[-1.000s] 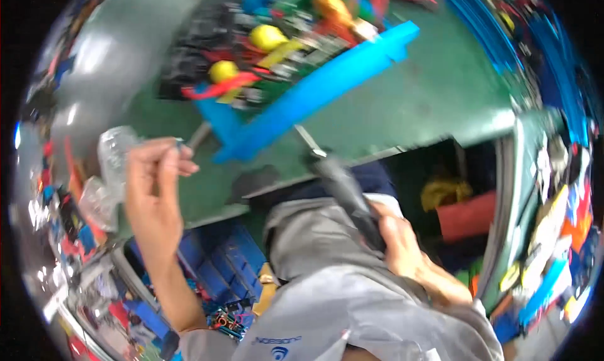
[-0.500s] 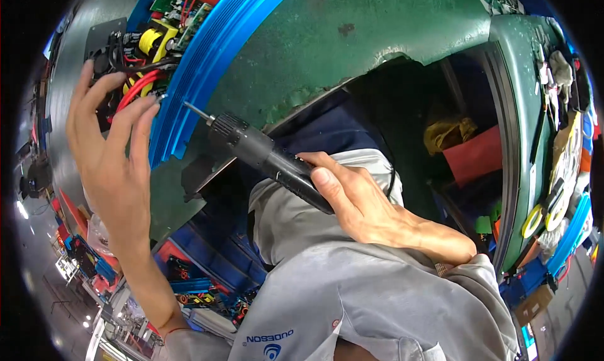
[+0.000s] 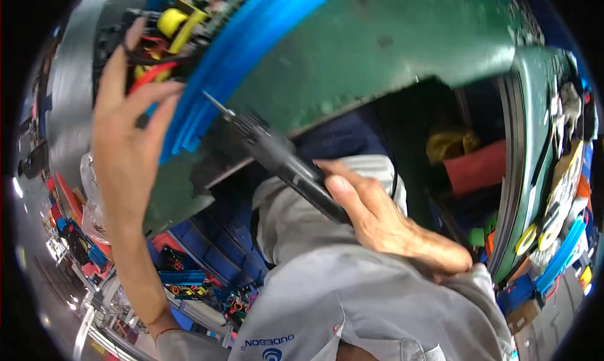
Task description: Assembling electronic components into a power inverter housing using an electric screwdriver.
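My right hand (image 3: 377,213) is wrapped round a black electric screwdriver (image 3: 286,163). Its thin metal bit (image 3: 217,103) points up and left, at the near side of a blue ribbed metal housing (image 3: 251,43). My left hand (image 3: 129,137) is raised beside that housing, thumb and a finger brought together near its edge. Motion blur hides whatever small thing those fingertips hold. Another finger reaches up over the electronics. Close to this hand are a red cable (image 3: 154,74), dark wires and a yellow-wrapped coil (image 3: 171,22) on the circuit board inside the housing.
The housing lies on a green worktop (image 3: 371,59) with a worn, broken front edge. Below it is an open recess with a red sheet (image 3: 475,166) and a yellowish cloth (image 3: 450,146). Tape rolls (image 3: 548,235) lie at far right. Blue bins (image 3: 217,251) stand lower left.
The whole view has shifted, so bench, housing and hands appear a little farther right. The left hand's fingertips remain together, now blurred; the screwdriver stays in the right hand.
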